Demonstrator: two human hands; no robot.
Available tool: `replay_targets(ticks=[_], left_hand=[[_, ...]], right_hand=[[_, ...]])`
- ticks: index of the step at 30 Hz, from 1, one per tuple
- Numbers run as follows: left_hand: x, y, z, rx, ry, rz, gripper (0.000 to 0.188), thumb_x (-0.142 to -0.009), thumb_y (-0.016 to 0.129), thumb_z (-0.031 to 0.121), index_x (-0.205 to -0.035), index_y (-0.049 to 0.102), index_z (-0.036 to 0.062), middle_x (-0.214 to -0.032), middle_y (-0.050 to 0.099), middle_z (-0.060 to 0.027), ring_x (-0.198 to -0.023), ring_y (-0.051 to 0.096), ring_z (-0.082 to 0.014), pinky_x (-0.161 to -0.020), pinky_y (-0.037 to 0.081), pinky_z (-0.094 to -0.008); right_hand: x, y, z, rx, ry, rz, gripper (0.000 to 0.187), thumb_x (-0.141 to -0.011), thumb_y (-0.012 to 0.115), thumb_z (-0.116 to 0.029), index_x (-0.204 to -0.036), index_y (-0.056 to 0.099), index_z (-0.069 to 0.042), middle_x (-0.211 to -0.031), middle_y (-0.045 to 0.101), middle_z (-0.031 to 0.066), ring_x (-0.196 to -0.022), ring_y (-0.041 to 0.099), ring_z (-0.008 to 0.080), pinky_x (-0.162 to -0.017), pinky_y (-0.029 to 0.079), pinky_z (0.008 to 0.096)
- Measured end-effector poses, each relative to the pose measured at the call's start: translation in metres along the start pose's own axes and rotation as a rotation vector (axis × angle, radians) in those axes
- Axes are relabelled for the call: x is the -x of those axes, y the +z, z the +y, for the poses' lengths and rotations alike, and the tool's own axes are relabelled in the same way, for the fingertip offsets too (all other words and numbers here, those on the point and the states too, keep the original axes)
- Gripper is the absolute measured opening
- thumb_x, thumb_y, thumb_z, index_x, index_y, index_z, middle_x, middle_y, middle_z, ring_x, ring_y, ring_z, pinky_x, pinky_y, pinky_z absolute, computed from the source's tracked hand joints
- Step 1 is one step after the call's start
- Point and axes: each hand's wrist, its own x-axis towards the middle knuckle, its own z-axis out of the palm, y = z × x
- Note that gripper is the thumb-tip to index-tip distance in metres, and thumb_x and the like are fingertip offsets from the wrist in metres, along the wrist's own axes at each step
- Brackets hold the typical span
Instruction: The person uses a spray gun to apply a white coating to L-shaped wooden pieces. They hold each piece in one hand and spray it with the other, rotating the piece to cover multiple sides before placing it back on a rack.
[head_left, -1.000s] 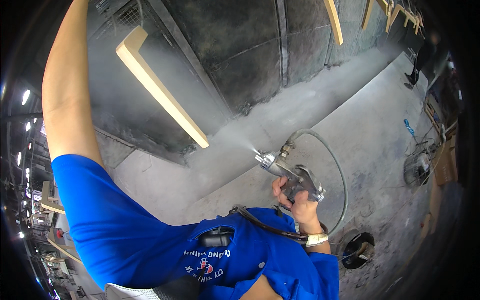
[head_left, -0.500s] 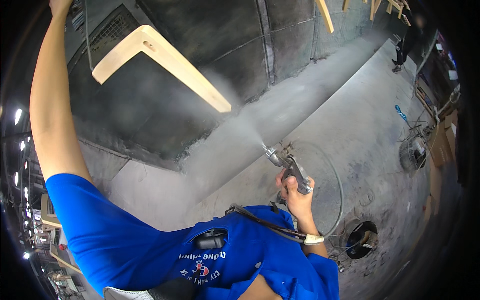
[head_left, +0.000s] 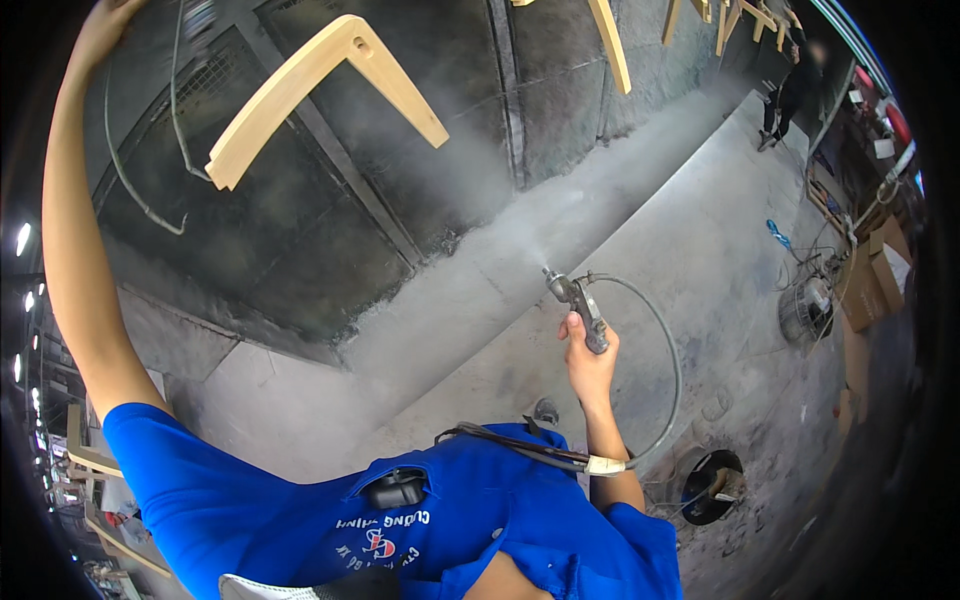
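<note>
My left arm reaches up at the far left, and my left hand (head_left: 103, 38) is cut by the picture's top edge, so its fingers are mostly hidden. Close to it hangs a pale, L-shaped wooden piece (head_left: 280, 97) with a hole near its bend, its stepped end against a wire (head_left: 178, 130). My right hand (head_left: 588, 362) is closed around the grip of a metal spray gun (head_left: 576, 295), well below the wood. Faint mist leaves the nozzle toward the dark wall. A grey hose (head_left: 676, 375) loops from the gun back to my forearm.
Dark wall panels (head_left: 440, 90) stand ahead above a dusty ledge. More wooden pieces (head_left: 612, 50) hang at the upper right, near a person in dark clothes (head_left: 795, 95). To the right are a cardboard box (head_left: 872, 285), a round metal drum (head_left: 803, 308) and an open round container (head_left: 712, 487).
The wooden piece has swung round, its bend now farther right and its long arm pointing lower left. Mist from the spray gun has thinned. The whole view has shifted slightly.
</note>
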Motion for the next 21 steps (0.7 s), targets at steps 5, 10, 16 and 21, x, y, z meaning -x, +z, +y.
replay_targets(ticks=[5, 10, 16, 21], left_hand=[[0.083, -0.011, 0.06, 0.169, -0.043, -0.091, 0.07, -0.103, 0.065, 0.05, -0.155, 0.051, 0.0058, -0.099, 0.066, -0.0018, -0.067, 0.055, -0.0056, -0.059, 0.043, -0.0223], [0.125, -0.024, 0.095, 0.261, -0.069, -0.149, 0.064, -0.104, 0.063, 0.046, -0.152, 0.055, 0.0056, -0.105, 0.067, -0.0038, -0.072, 0.058, -0.0074, -0.065, 0.046, -0.0229], [0.153, -0.046, 0.166, 0.328, 0.018, -0.058, 0.045, -0.096, 0.077, 0.041, -0.119, 0.071, 0.0033, -0.092, 0.078, -0.0106, -0.069, 0.071, -0.0227, -0.069, 0.059, -0.0346], [0.159, -0.032, 0.214, 0.511, 0.151, 0.06, 0.064, -0.108, 0.059, 0.04, -0.151, 0.049, -0.0066, -0.112, 0.076, -0.0157, -0.069, 0.069, -0.0124, -0.066, 0.059, -0.026]], right_hand=[[0.001, 0.006, -0.049, 0.06, -0.446, -0.131, 0.037, -0.09, 0.084, -0.032, -0.101, 0.07, 0.001, -0.076, 0.067, 0.0052, -0.064, 0.06, 0.0125, -0.061, 0.048, 0.0276], [-0.014, 0.031, -0.1, -0.071, -0.77, -0.582, 0.057, -0.078, 0.091, -0.042, -0.104, 0.07, 0.004, -0.082, 0.071, 0.0114, -0.067, 0.071, 0.0212, -0.062, 0.053, 0.0276], [-0.021, 0.068, -0.101, -0.174, -0.627, -0.288, 0.049, -0.088, 0.086, -0.037, -0.107, 0.069, 0.005, -0.083, 0.072, 0.0053, -0.064, 0.068, 0.0137, -0.06, 0.051, 0.0271], [-0.025, 0.098, -0.07, -0.243, -0.466, -0.119, 0.035, -0.097, 0.079, -0.029, -0.105, 0.068, 0.003, -0.078, 0.068, 0.0015, -0.062, 0.055, 0.0069, -0.059, 0.044, 0.0247]])
